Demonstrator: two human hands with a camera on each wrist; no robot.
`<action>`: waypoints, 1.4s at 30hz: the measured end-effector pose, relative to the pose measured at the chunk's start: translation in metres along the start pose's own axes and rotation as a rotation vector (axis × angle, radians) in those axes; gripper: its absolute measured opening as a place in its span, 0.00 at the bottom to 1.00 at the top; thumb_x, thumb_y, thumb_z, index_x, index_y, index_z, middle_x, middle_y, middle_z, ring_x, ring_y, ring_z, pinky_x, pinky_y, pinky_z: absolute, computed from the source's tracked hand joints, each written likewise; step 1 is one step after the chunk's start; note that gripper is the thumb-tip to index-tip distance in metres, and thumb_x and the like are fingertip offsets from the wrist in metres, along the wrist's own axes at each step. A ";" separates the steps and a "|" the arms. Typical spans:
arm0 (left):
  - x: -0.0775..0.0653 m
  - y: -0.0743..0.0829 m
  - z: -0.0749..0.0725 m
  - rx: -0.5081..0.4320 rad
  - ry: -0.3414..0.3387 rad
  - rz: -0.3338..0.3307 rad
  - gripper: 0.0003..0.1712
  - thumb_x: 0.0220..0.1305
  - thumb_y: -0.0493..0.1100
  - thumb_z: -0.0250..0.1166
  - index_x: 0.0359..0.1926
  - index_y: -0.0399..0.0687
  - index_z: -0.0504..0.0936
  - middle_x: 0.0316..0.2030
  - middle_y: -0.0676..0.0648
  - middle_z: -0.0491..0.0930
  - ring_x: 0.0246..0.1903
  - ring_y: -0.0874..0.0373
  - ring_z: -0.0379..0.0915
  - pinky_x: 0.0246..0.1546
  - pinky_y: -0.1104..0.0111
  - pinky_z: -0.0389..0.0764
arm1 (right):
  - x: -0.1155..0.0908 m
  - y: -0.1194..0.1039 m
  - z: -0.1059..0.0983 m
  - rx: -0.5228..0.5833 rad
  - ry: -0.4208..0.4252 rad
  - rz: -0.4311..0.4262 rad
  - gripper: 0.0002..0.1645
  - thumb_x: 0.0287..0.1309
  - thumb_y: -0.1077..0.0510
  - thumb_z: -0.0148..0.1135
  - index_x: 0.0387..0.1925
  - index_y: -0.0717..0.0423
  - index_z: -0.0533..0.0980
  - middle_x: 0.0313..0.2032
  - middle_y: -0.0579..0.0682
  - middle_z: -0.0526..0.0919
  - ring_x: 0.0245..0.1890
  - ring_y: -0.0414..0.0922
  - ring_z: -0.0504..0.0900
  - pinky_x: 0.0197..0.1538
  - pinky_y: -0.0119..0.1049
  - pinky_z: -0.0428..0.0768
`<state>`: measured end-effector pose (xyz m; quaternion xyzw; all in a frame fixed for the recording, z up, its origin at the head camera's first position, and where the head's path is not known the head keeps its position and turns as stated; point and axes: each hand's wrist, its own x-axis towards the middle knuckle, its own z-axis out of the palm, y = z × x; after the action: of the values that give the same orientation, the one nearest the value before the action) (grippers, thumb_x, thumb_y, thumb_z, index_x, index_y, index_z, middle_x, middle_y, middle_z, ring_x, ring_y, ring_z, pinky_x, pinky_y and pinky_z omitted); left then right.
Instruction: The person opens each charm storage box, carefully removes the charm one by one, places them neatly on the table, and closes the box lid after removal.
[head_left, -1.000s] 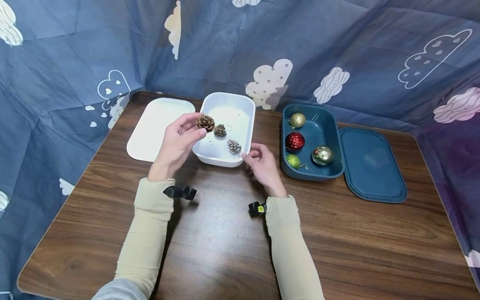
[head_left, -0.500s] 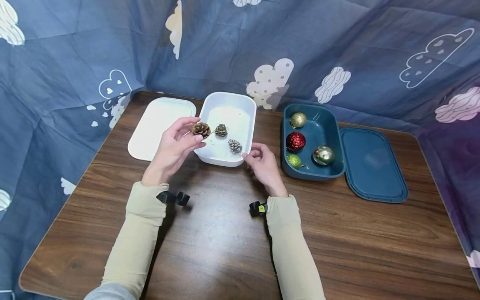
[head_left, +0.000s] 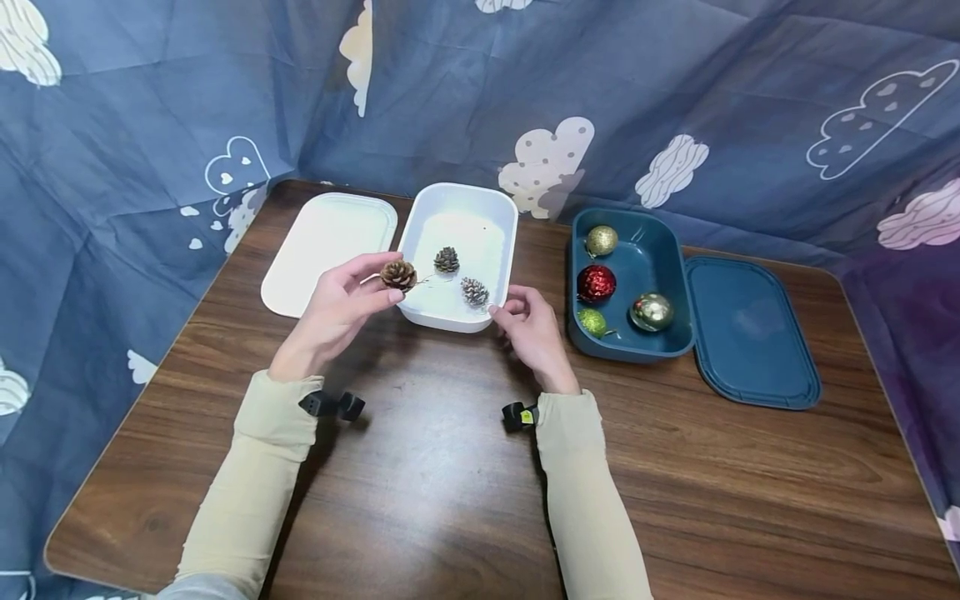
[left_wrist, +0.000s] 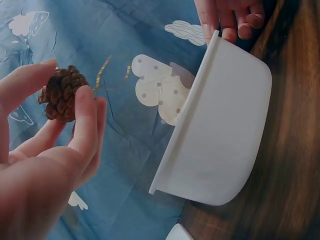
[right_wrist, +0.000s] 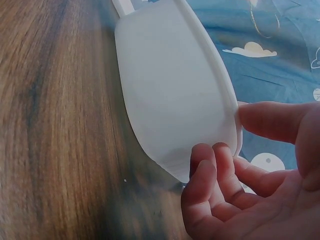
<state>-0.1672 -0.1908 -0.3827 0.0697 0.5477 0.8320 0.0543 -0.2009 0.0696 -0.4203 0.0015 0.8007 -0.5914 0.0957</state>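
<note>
My left hand [head_left: 337,310] pinches a brown pine cone [head_left: 397,276] between thumb and fingers, beside the left rim of a white plastic container [head_left: 442,321]. A thin gold cord [left_wrist: 101,72] trails from this cone in the left wrist view. Inside the container lie a dark pine cone [head_left: 447,260] and a frosted pine cone [head_left: 475,292]. At the container's front right corner, my right hand [head_left: 534,335] grips the rim, thumb on the edge and curled fingers [right_wrist: 201,170] against the outer wall.
A white lid [head_left: 330,250] lies left of the white container. To the right stands a blue container [head_left: 628,353] holding a gold glitter ball [head_left: 602,241], a red ball [head_left: 596,284], a green ball [head_left: 592,322] and a shiny ball [head_left: 651,312]. Beside it is a blue lid [head_left: 753,329].
My left hand has drawn the pine cone left and towards me, from over the white container to its left rim. The right hand keeps its place on the corner.
</note>
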 end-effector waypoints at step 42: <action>-0.010 -0.016 -0.037 0.479 -0.125 -0.330 0.27 0.55 0.30 0.68 0.57 0.29 0.73 0.37 0.54 0.85 0.38 0.65 0.82 0.41 0.75 0.82 | 0.003 0.000 -0.001 0.005 -0.004 0.019 0.30 0.59 0.59 0.64 0.61 0.62 0.67 0.37 0.50 0.76 0.35 0.51 0.77 0.30 0.29 0.75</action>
<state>-0.1641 -0.2195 -0.4123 0.0415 0.7279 0.6532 0.2045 -0.2035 0.0701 -0.4201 0.0081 0.7989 -0.5926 0.1027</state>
